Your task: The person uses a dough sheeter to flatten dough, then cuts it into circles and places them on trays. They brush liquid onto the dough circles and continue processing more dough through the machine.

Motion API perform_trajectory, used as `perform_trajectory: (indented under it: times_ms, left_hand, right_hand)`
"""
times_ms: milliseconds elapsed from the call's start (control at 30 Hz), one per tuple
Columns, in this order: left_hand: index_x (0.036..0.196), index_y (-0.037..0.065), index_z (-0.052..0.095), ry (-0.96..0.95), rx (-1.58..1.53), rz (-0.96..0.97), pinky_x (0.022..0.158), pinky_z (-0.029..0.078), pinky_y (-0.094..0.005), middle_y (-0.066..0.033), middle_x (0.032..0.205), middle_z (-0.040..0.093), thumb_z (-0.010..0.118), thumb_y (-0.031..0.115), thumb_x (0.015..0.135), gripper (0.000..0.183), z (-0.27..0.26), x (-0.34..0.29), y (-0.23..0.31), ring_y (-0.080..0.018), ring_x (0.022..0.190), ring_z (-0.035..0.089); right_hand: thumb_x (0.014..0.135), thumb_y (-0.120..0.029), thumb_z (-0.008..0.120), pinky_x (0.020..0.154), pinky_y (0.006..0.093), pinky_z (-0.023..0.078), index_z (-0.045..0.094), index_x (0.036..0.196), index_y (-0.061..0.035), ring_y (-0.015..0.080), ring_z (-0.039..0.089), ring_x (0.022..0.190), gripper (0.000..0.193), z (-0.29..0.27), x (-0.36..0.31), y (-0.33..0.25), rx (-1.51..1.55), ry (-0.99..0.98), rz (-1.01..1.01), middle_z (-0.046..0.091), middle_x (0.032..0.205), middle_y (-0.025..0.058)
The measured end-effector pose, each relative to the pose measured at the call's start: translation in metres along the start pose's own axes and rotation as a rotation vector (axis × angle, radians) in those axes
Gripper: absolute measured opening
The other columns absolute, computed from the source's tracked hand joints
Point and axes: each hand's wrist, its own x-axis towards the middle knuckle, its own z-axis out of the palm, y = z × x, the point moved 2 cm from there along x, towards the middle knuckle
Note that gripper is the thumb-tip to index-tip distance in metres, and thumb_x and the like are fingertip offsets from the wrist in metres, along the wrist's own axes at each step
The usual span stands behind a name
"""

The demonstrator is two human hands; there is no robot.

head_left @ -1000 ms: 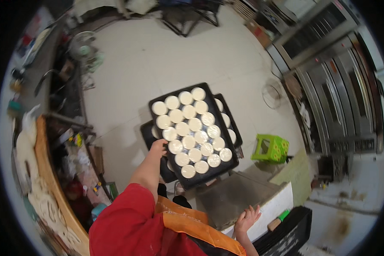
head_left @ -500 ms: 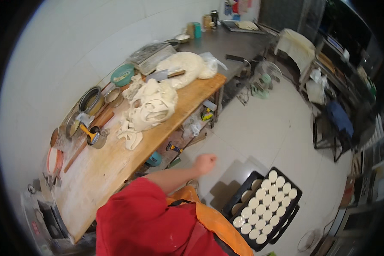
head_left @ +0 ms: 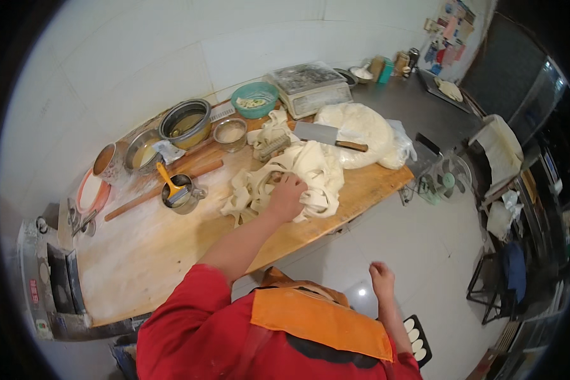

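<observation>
My left hand (head_left: 287,197) reaches onto a heap of cut dough scraps (head_left: 323,171) on the wooden worktop, its fingers curled into the loose strips. My right hand (head_left: 382,278) hangs low past the table's front edge, its fingers closed with nothing seen in them. Behind the heap lies a cleaver (head_left: 326,134) with a wooden handle, next to a large mass of dough (head_left: 354,120) partly wrapped in clear plastic. A ridged roller (head_left: 273,147) rests against the scraps.
Left of the scraps stand a metal cup (head_left: 193,204) with a yellow-handled brush, a rolling pin (head_left: 164,190) and several bowls. A scale (head_left: 310,88) is at the back. On the floor at lower right, a black tray (head_left: 428,354) holds pale dough rounds; a fan (head_left: 446,180) stands farther off.
My view has swung toward the table, and the trays have slid mostly out of sight. My left hand has gone from beyond the table edge onto the dough scraps. My right hand has come into view.
</observation>
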Motion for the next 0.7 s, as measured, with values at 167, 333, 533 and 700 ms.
perform_trajectory:
  times_ms: [167, 333, 533, 700]
  left_hand:
    - [0.089, 0.007, 0.061, 0.351, -0.294, -0.521, 0.072, 0.049, -0.034, -0.0065, 0.086, 0.063, 0.072, 0.007, 0.067, 0.025, -0.041, -0.103, -0.033, -0.023, 0.08, 0.062]
    - [0.102, 0.001, 0.058, 0.379, -0.251, -0.946, 0.077, 0.05, -0.0372, -0.0134, 0.09, 0.065, 0.062, 0.005, 0.078, 0.024, -0.097, -0.22, -0.143, -0.0275, 0.082, 0.064]
    - [0.12, 0.001, 0.053, 0.558, 0.431, -0.702, 0.088, 0.047, -0.0384, -0.0201, 0.116, 0.06, 0.062, 0.012, 0.077, 0.045, -0.093, -0.081, -0.029, -0.0348, 0.104, 0.059]
    - [0.107, 0.001, 0.061, 0.51, -0.264, -0.817, 0.085, 0.047, -0.0343, -0.0175, 0.104, 0.065, 0.064, 0.013, 0.078, 0.032, -0.068, 0.012, -0.025, -0.0286, 0.098, 0.062]
  right_hand:
    - [0.083, -0.013, 0.064, 0.073, 0.0312, 0.052, 0.065, 0.101, -0.0002, 0.0236, 0.067, 0.083, 0.021, 0.032, 0.093, -0.149, 0.004, -0.248, -0.342, 0.068, 0.089, 0.0164]
    - [0.079, -0.011, 0.065, 0.075, 0.0376, 0.052, 0.063, 0.102, -0.0038, 0.031, 0.064, 0.085, 0.024, 0.091, 0.176, -0.239, -0.059, -0.28, -0.76, 0.065, 0.099, 0.0159]
    - [0.075, -0.02, 0.069, 0.083, 0.0423, 0.048, 0.061, 0.102, -0.0003, 0.0373, 0.058, 0.096, 0.034, 0.148, 0.261, -0.305, -0.333, -0.421, -0.692, 0.063, 0.099, 0.0189]
    - [0.072, -0.011, 0.064, 0.085, 0.0396, 0.047, 0.063, 0.096, -0.0025, 0.0364, 0.058, 0.097, 0.026, 0.159, 0.232, -0.309, 0.06, -0.999, -0.779, 0.062, 0.092, 0.0183]
